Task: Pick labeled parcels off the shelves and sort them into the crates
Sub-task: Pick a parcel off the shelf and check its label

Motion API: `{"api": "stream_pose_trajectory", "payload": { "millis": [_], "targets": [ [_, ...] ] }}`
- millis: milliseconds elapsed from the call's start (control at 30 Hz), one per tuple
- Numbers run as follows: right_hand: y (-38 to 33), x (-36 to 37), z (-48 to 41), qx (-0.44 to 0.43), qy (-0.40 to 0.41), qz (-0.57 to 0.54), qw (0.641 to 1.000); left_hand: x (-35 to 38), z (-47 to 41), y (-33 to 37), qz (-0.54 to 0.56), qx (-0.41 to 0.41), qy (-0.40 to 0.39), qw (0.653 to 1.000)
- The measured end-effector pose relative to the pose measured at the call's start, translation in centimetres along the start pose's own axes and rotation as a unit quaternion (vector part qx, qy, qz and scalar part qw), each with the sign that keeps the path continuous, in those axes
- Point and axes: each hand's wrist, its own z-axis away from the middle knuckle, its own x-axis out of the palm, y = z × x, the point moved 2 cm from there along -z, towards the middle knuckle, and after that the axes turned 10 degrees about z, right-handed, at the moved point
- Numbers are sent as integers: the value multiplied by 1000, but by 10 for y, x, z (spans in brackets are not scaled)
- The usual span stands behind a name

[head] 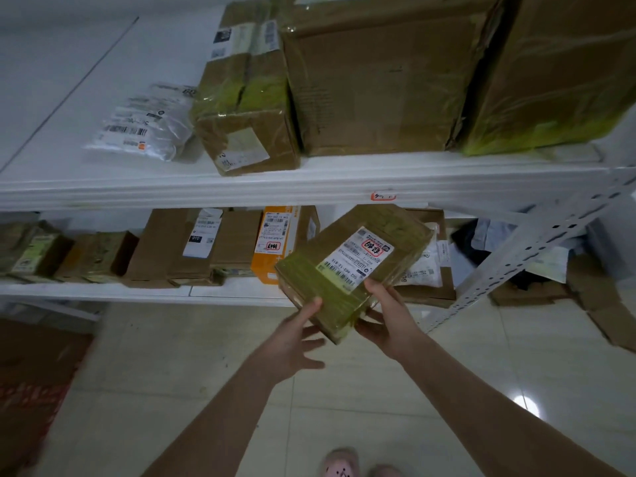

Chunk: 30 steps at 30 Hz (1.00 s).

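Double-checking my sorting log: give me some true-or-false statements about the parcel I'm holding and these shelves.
1. Both hands are on the parcel. True: the right hand grips it, the left hand touches it.
2. The parcel's printed side faces the shelf. False: its label faces the camera.
3. An orange box stands on the lower shelf. True.
4. The upper shelf holds only bags. False: cardboard boxes stand beside a white bag.
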Motion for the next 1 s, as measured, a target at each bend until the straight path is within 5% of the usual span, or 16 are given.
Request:
{"api": "stream_pose_trajectory", "payload": {
  "millis": [167,300,433,600,767,1000],
  "targets": [
    [-1,-2,-1,28,78,119,989,5,-6,6,71,61,47,995],
    [-27,-46,-6,-138,258,190,937,-24,-1,23,16,69,61,996],
    [-44,-61,-13,-136,181,228,947,-28,7,42,18,86,44,995],
    [-35,-53,-10,-73,123,164,976,-12,7,50,217,176,-13,960],
    [-12,-26,-1,-34,44,132,990,32,8,42,84,232,-4,969],
    [1,-7,10,-60,16,226,972,47,1,37,-62,310,173,933]
  ]
}}
